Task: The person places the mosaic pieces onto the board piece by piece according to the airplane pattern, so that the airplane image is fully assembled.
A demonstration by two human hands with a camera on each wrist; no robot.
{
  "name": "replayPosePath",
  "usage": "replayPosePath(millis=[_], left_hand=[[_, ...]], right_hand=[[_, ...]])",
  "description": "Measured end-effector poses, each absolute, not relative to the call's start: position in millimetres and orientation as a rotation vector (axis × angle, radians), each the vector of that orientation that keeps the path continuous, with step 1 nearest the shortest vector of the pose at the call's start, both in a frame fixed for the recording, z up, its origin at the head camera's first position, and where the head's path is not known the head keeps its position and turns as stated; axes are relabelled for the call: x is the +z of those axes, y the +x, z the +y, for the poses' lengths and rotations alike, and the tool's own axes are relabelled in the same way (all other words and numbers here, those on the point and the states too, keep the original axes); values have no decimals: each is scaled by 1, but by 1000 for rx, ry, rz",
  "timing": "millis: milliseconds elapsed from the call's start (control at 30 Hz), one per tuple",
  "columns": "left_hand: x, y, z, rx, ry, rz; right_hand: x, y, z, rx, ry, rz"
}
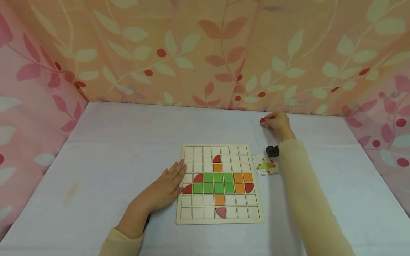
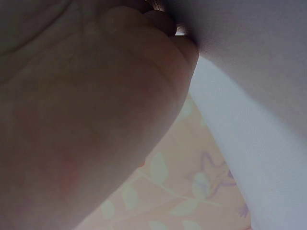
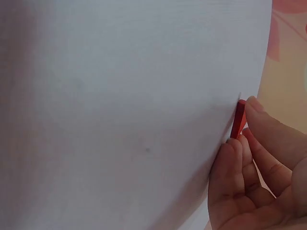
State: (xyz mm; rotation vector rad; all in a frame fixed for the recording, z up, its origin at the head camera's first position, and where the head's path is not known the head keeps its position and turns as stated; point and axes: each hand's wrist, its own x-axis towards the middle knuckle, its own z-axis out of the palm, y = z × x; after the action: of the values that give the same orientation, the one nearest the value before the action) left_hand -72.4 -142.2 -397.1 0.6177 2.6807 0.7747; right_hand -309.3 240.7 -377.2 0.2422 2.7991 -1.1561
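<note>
Near the table's far edge, my right hand [image 1: 279,122] pinches a small red tile [image 1: 262,121] between thumb and fingertips. The right wrist view shows that red tile [image 3: 238,119] on its edge, close above the white cloth. My left hand [image 1: 167,186] lies with fingers extended, its fingertips on the left border of a square wooden grid board [image 1: 221,221]. On the board lie green square tiles [image 1: 218,182], orange square tiles [image 1: 219,200] and red quarter-round tiles [image 1: 221,212] in a cross-like pattern. In the left wrist view the palm hides most of the scene.
A small pattern card [image 1: 266,165] lies just right of the board, beside my right sleeve [image 1: 307,199]. A black wrist device [image 1: 272,151] shows at that sleeve. White cloth [image 1: 128,142] covers the table, and a flowered curtain [image 1: 192,53] stands behind it.
</note>
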Motion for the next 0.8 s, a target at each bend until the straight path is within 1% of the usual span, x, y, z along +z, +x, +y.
replayPosePath(millis=[233, 800], left_hand=[[-397, -72, -141, 769, 615, 2678], [-399, -73, -143, 757, 633, 2689]], right_hand=[[-379, -308, 242, -1086, 237, 2796], [-370, -296, 255, -1250, 127, 2679]])
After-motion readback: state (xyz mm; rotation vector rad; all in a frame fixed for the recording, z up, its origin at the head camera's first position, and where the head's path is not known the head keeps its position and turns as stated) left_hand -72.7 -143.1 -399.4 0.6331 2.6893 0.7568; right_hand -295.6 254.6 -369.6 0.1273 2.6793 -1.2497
